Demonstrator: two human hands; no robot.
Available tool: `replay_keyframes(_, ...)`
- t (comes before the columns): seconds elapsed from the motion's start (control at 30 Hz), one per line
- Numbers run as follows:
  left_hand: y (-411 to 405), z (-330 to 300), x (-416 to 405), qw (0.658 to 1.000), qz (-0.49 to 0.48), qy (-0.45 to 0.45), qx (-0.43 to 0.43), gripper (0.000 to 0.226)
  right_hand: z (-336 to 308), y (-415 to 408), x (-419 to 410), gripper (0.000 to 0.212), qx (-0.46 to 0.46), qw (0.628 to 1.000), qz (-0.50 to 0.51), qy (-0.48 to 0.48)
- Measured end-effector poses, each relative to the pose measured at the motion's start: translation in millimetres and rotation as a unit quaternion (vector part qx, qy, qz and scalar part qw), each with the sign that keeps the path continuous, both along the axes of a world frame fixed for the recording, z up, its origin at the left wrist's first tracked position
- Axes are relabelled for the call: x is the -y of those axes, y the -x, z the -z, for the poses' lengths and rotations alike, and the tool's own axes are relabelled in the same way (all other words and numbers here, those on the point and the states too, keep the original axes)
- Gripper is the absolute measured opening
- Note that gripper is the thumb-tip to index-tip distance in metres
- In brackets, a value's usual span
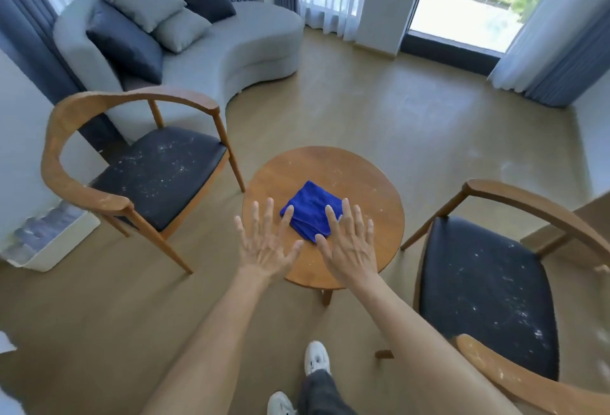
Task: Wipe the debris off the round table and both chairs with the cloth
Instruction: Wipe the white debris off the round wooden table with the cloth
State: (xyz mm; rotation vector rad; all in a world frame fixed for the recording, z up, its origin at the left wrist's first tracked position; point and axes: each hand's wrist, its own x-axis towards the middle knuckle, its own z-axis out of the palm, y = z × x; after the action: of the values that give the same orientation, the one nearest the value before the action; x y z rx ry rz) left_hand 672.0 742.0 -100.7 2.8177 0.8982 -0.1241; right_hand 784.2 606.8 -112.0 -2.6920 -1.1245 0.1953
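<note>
A folded blue cloth [310, 206] lies near the middle of the small round wooden table [363, 190], which carries pale specks of debris. My left hand [264, 243] and my right hand [348, 243] are stretched out side by side in front of the table, fingers spread and straight, backs up, holding nothing. Their fingertips overlap the near edge of the cloth in the picture; whether they touch it I cannot tell. One wooden chair [158, 173] stands left of the table and another [485, 289] right of it. Both dark seats are dusted with white debris.
A curved grey sofa [251, 41] with several cushions stands at the back left. A white box [56, 243] sits on the floor by the left chair. Curtains and a glass door [468, 2] line the far wall. My shoes [317, 357] show below on the wood floor.
</note>
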Motion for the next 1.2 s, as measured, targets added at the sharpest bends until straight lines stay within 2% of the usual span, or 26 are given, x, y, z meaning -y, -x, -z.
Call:
replay_keyframes(0.1, -35.5, 9.7, -22.8, 0.999, 0.032, 0.000, -0.021, 0.090, 17.7, -28.8, -16.0, 0.073, -0.007, 1.000, 0.026, 0.006)
replay_keyframes(0.3, -105.2, 39.2, -89.6, 0.994, 0.084, -0.013, -0.070, 0.085, 49.2, -92.2, -72.4, 0.063, -0.026, 0.995, 0.089, 0.021)
replay_keyframes(0.43, -140.4, 60.0, -125.7, 0.992, 0.109, -0.001, -0.065, 0.080, 62.5, -119.9, -104.2, 0.063, -0.036, 0.992, 0.115, 0.024)
replay_keyframes(0.63, -191.7, 93.4, -157.8, 0.979, 0.175, 0.010, -0.106, 0.079, 96.5, -145.4, -134.8, 0.062, -0.069, 0.982, 0.171, 0.039)
replay_keyframes(0.9, -235.8, 175.4, -202.6, 0.950, 0.277, 0.037, -0.140, 0.075, 167.0, -158.6, -157.1, 0.064, -0.061, 0.959, 0.265, 0.083)
replay_keyframes(1.03, -252.6, 218.1, -217.6, 0.938, 0.308, 0.033, -0.155, 0.068, 208.7, -168.2, -165.7, 0.064, -0.076, 0.953, 0.270, 0.117)
replay_keyframes(1.2, -282.0, 265.7, -228.2, 0.931, 0.338, 0.009, -0.139, 0.066, 257.6, -188.8, -168.1, 0.062, -0.043, 0.956, 0.248, 0.147)
